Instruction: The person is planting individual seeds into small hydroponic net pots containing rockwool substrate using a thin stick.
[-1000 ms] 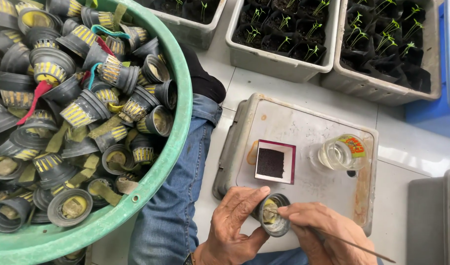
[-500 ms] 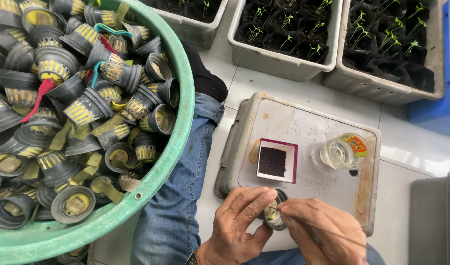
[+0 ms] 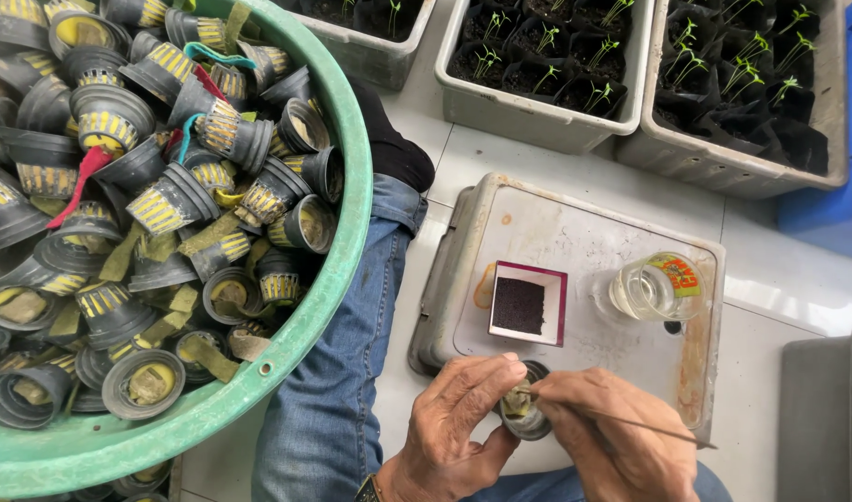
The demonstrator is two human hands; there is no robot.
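Two hands meet over the near edge of an upturned grey tray [image 3: 575, 232] that lies on the tiled floor. The left hand [image 3: 459, 423] has its fingers [image 3: 500, 372] curled closed around a small black net pot [image 3: 526, 420], holding it mouth-up just off that near edge, with a yellowish sponge plug showing in its opening. The right hand [image 3: 603, 428] pinches a thin metal probe [image 3: 645, 426]; its fingers are closed on the shaft. The probe's long axis runs nearly level, from the right side in toward the pot, and its tip rests at the sponge, so the pot lies directly left of the right hand's fingertips, the two touching through the tool. On the tray's middle sits a square dish with a dark pad [image 3: 526, 305], and near its right edge a clear glass jar [image 3: 651, 288]. A big green tub [image 3: 338, 232] heaped with similar pots stands to the left, beside the person's denim-clad leg [image 3: 352, 372]. Grey trays of seedlings [image 3: 556, 84] line the far side
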